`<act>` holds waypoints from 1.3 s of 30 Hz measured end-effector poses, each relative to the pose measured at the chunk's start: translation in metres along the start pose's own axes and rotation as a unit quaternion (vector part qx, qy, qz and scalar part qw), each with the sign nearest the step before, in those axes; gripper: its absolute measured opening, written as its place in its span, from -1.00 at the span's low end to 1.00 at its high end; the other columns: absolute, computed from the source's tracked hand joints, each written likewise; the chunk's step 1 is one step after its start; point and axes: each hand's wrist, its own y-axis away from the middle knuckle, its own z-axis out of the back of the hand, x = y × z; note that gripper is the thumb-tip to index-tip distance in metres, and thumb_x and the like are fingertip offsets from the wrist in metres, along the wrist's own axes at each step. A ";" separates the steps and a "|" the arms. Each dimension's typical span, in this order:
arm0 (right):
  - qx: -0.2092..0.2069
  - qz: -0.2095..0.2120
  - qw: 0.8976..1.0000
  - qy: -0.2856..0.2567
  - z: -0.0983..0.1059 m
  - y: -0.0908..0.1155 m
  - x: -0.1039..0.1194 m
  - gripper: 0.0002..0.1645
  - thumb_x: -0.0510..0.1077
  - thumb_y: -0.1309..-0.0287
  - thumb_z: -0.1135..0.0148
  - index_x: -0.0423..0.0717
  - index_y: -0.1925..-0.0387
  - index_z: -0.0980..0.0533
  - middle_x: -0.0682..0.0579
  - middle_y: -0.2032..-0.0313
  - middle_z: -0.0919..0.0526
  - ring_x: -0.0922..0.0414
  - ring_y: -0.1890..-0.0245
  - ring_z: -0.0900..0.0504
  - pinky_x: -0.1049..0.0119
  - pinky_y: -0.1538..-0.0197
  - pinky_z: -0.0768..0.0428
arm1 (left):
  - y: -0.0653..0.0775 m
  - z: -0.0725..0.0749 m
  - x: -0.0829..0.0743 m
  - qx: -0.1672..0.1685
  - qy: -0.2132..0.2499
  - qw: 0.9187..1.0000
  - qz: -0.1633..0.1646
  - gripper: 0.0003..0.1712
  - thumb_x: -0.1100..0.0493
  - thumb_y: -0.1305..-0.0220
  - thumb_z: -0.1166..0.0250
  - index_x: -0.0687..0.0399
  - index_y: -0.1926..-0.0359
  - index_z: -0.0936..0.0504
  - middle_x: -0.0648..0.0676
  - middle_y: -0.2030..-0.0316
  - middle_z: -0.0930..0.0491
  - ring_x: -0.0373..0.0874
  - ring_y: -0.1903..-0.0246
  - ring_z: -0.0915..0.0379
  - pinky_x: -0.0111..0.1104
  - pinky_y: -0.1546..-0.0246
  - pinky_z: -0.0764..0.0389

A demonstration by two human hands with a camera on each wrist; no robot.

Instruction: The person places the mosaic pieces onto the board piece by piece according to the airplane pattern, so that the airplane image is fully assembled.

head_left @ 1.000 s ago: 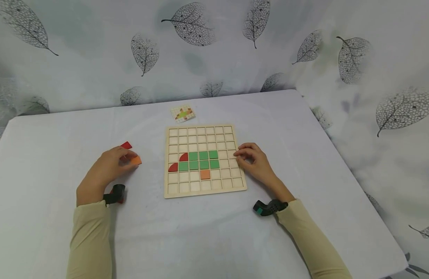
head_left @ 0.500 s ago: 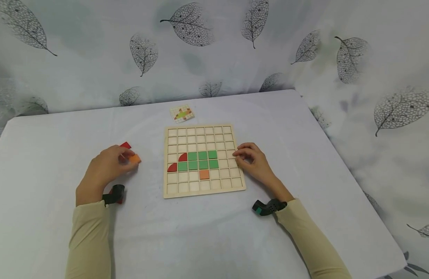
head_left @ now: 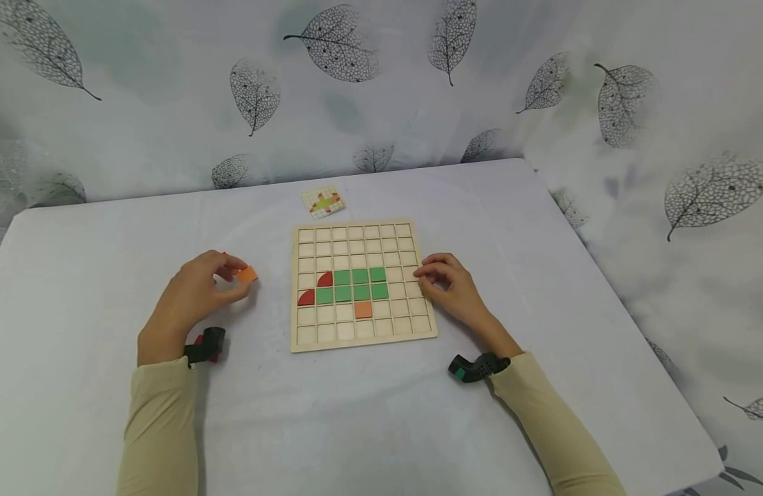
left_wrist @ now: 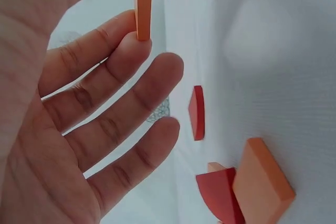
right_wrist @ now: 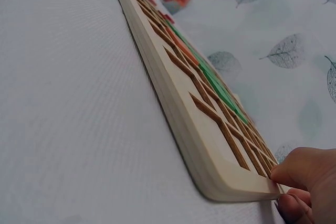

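My left hand [head_left: 191,293] pinches an orange square tile [left_wrist: 143,13] between thumb and fingertips, held above the table left of the board. The other fingers spread loosely in the left wrist view. At the right side of the wooden grid board [head_left: 406,327], my right hand [head_left: 452,286] grips the edge, thumb on top and fingers lower down. On the board lie two rows of green square tiles [head_left: 360,293], two red quarter-round tiles [head_left: 306,298] at their left ends, and one orange tile [head_left: 364,310] below them.
Beneath the left hand lie loose pieces: a red tile [left_wrist: 197,113], a red quarter-round piece [left_wrist: 223,195] and an orange square [left_wrist: 262,182]. A small pattern card [head_left: 323,202] sits behind the board. White cloth [head_left: 356,413] covers the table.
My left hand has lifted slightly and shifted a little to the right, with the orange tile in its fingertips. The right hand has stayed at the board's edge.
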 end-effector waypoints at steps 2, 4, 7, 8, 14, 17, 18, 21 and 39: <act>0.000 0.001 1.000 0.001 0.000 0.000 0.000 -0.82 -0.50 -0.13 -0.22 -0.49 0.20 -0.60 -0.43 0.01 -0.46 -0.15 0.21 -0.54 0.32 0.08 -0.50 | 0.000 0.000 -0.002 -0.002 0.006 1.000 -0.002 -0.63 0.05 -0.20 -0.34 0.17 0.05 -0.63 0.16 0.18 -0.59 0.05 0.16 -0.47 -0.10 0.13 -0.44; -0.001 0.001 1.000 0.004 0.000 0.000 0.000 -0.82 -0.50 -0.13 -0.22 -0.48 0.20 -0.60 -0.42 0.01 -0.46 -0.15 0.21 -0.54 0.28 0.08 -0.51 | 0.000 0.001 -0.004 -0.005 0.005 1.000 -0.004 -0.63 0.04 -0.20 -0.34 0.16 0.05 -0.63 0.15 0.17 -0.59 0.05 0.16 -0.48 -0.10 0.13 -0.44; -0.001 0.000 1.000 0.007 0.000 0.001 0.000 -0.82 -0.49 -0.13 -0.22 -0.48 0.20 -0.60 -0.41 0.01 -0.46 -0.13 0.22 -0.54 0.25 0.08 -0.51 | 0.000 0.001 -0.006 -0.005 0.002 1.000 -0.009 -0.64 0.05 -0.20 -0.34 0.15 0.04 -0.63 0.14 0.16 -0.59 0.04 0.15 -0.49 -0.11 0.14 -0.44; -0.001 0.000 1.000 0.007 0.000 0.001 0.000 -0.82 -0.49 -0.13 -0.22 -0.48 0.20 -0.60 -0.41 0.01 -0.46 -0.13 0.22 -0.54 0.25 0.08 -0.51 | 0.000 0.001 -0.007 -0.005 0.002 1.000 -0.011 -0.64 0.05 -0.20 -0.35 0.15 0.04 -0.63 0.13 0.16 -0.59 0.04 0.15 -0.49 -0.10 0.15 -0.44; -0.003 0.002 1.000 0.010 0.001 0.001 0.000 -0.82 -0.49 -0.13 -0.22 -0.48 0.20 -0.60 -0.41 0.01 -0.47 -0.13 0.22 -0.54 0.25 0.09 -0.51 | -0.002 -0.002 -0.011 -0.010 -0.015 1.000 -0.025 -0.64 0.08 -0.18 -0.36 0.14 0.04 -0.63 0.12 0.17 -0.59 0.02 0.17 -0.49 -0.12 0.19 -0.44; -0.002 0.006 1.000 0.010 0.001 0.001 -0.001 -0.82 -0.48 -0.13 -0.23 -0.48 0.19 -0.60 -0.41 0.01 -0.47 -0.13 0.22 -0.54 0.26 0.08 -0.52 | -0.003 -0.003 -0.014 -0.011 -0.022 0.999 -0.032 -0.64 0.09 -0.17 -0.36 0.14 0.04 -0.63 0.12 0.17 -0.59 0.01 0.18 -0.49 -0.14 0.23 -0.44; -0.001 0.007 1.000 0.008 0.001 0.001 -0.001 -0.82 -0.48 -0.14 -0.22 -0.48 0.19 -0.60 -0.41 0.01 -0.47 -0.13 0.22 -0.54 0.26 0.08 -0.51 | -0.003 -0.004 -0.016 -0.011 -0.022 0.999 -0.034 -0.65 0.09 -0.17 -0.37 0.13 0.04 -0.64 0.12 0.17 -0.59 0.01 0.18 -0.49 -0.16 0.24 -0.43; -0.001 0.012 1.000 0.006 0.001 0.001 -0.002 -0.82 -0.48 -0.13 -0.23 -0.49 0.20 -0.60 -0.42 0.01 -0.47 -0.15 0.21 -0.54 0.26 0.08 -0.52 | -0.004 -0.005 -0.020 -0.010 -0.021 0.999 -0.041 -0.65 0.10 -0.16 -0.37 0.13 0.05 -0.64 0.11 0.17 -0.59 0.00 0.19 -0.50 -0.19 0.28 -0.42; 0.001 0.004 1.000 0.004 0.000 0.000 -0.004 -0.83 -0.47 -0.14 -0.23 -0.47 0.20 -0.60 -0.41 0.00 -0.47 -0.10 0.22 -0.53 0.23 0.07 -0.52 | -0.015 -0.015 -0.035 0.024 -0.026 0.997 -0.063 -0.68 0.10 -0.18 -0.36 0.11 0.06 -0.63 0.06 0.17 -0.57 -0.06 0.20 -0.50 -0.21 0.26 -0.48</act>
